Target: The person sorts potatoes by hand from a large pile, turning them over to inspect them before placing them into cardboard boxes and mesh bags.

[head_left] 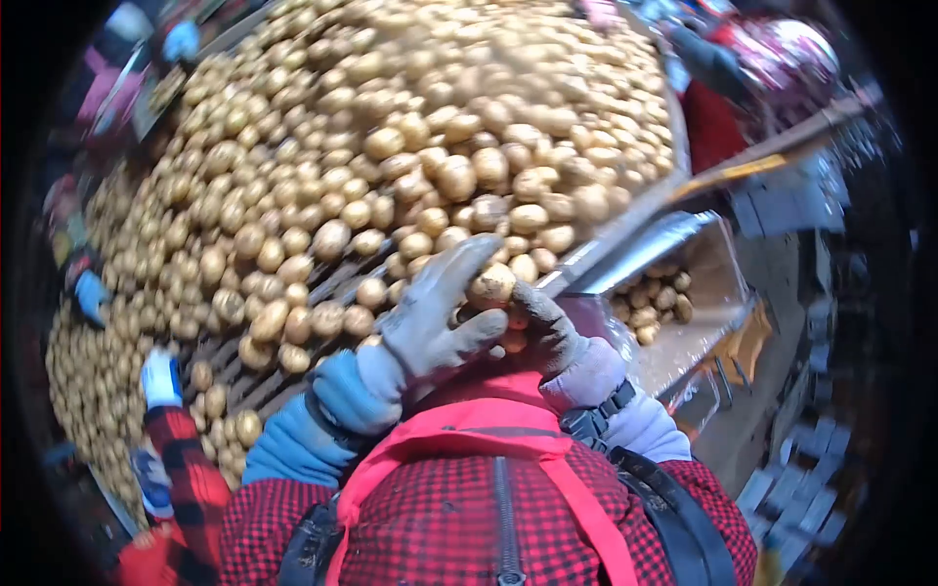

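My left hand (435,313), in a pale, dirt-stained glove, curves round the left side of a potato (491,286) at the near edge of the heap. From the other side my right hand (552,330), in a darker soiled glove, presses its fingers against that potato. At least one more potato lies between the two hands, partly hidden by fingers and thumb. Just beyond my fingertips spreads a large heap of yellow-brown potatoes (457,178). Dark slats (256,366) show between loose potatoes to the left of my left hand.
On my right a clear plastic-lined container (718,293) holds several potatoes, beside a metal edge (625,234). Co-workers stand round the heap; a blue-gloved hand (91,296) and a white-and-blue gloved hand (161,379) reach in at left. A person in red (718,127) stands far right.
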A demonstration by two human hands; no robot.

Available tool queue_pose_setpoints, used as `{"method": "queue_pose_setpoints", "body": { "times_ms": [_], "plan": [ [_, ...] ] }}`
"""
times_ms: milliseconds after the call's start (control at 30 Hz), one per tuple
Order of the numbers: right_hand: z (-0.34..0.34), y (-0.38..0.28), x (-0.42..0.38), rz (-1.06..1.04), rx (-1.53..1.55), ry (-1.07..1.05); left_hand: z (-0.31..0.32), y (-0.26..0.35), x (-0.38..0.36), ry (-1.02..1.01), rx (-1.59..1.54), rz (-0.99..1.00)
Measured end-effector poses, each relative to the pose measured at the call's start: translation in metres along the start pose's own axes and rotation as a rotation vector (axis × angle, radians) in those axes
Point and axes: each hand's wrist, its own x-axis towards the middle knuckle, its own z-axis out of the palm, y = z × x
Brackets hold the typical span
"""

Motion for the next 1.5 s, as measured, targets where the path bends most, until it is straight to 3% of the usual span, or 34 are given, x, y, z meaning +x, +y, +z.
{"method": "queue_pose_setpoints", "body": {
  "times_ms": [33, 67, 100, 167, 200, 267, 333, 467, 667, 867, 933, 1000, 1200, 1300, 1500],
  "plan": [
    [0.007, -0.004, -0.011, -0.052, -0.004, 0.074, 0.002, -0.002, 0.001, -0.050, -0.112, -0.087],
    [0.057, -0.018, -0.030, -0.148, -0.023, 0.127, 0.010, -0.006, 0.003, -0.010, -0.192, -0.085],
    [0.048, -0.027, -0.035, -0.229, -0.049, 0.089, 0.014, -0.008, 0.007, 0.019, -0.220, -0.114],
    [-0.012, -0.044, -0.030, -0.336, -0.144, -0.068, 0.017, 0.000, 0.021, 0.086, 0.074, 0.007],
    [-0.027, -0.058, -0.033, -0.326, -0.179, -0.027, 0.026, -0.009, 0.026, 0.061, 0.145, 0.013],
    [-0.023, -0.068, -0.063, -0.559, -0.141, 0.110, 0.032, -0.014, 0.034, 0.002, 0.252, 0.093],
    [-0.069, -0.084, -0.076, -0.642, 0.001, 0.059, 0.044, -0.037, 0.031, -0.032, 0.400, 0.177],
    [-0.114, -0.104, -0.112, -0.934, 0.106, 0.343, 0.071, -0.051, 0.041, -0.180, 0.613, 0.197],
    [-0.196, -0.131, -0.147, -1.035, 0.284, 0.446, 0.088, -0.072, 0.042, -0.208, 0.795, 0.164],
    [-0.212, -0.162, -0.181, -1.153, 0.242, 0.512, 0.088, -0.068, 0.047, -0.201, 0.789, 0.169],
    [-0.225, -0.165, -0.182, -1.166, 0.264, 0.378, 0.092, -0.075, 0.045, -0.186, 0.813, 0.169],
    [-0.233, -0.166, -0.185, -1.184, 0.205, 0.426, 0.093, -0.071, 0.045, -0.177, 0.811, 0.156],
    [-0.263, -0.147, -0.187, -1.185, 0.239, 0.496, 0.095, -0.073, 0.047, -0.179, 0.804, 0.152],
    [-0.263, -0.137, -0.203, -1.181, 0.314, 0.426, 0.092, -0.080, 0.045, -0.193, 0.830, 0.164],
    [-0.274, -0.112, -0.225, -1.227, 0.308, 0.626, 0.096, -0.081, 0.047, -0.192, 0.837, 0.179]
  ]
}}
